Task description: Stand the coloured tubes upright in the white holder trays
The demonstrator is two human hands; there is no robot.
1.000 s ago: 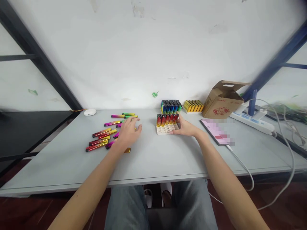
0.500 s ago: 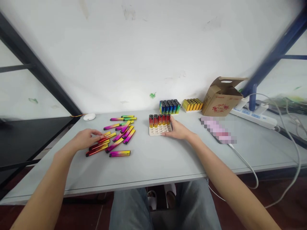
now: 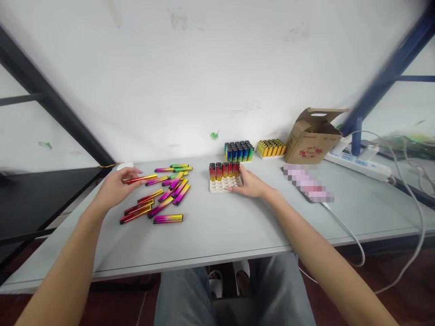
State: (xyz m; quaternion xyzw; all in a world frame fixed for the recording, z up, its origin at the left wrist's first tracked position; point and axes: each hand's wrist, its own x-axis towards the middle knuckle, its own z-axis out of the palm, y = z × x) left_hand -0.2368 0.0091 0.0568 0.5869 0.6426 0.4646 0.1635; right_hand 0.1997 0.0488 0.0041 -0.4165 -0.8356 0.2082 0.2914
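Between the thumb and fingers of my left hand point(image 3: 118, 186) is a red and gold lighter point(image 3: 146, 178), raised at the left of the table. Several purple-yellow lighters point(image 3: 182, 194) and red-gold lighters point(image 3: 137, 208) lie loose beside and below it. My right hand point(image 3: 251, 182) grips the right side of a white tray point(image 3: 220, 186) with holes. Red lighters with black tops point(image 3: 224, 170) stand upright in the tray's back part; its front holes show bare.
Behind the tray stand a block of blue-green lighters point(image 3: 239, 152) and a block of yellow ones point(image 3: 271, 148). An open cardboard box point(image 3: 311, 145), a phone point(image 3: 307, 183) with a cable and a white power strip point(image 3: 360, 166) are at the right. A white case point(image 3: 125, 166) lies back left.
My left hand has moved up and back from the pile with a red and gold lighter pinched in it. My right hand stays on the tray.
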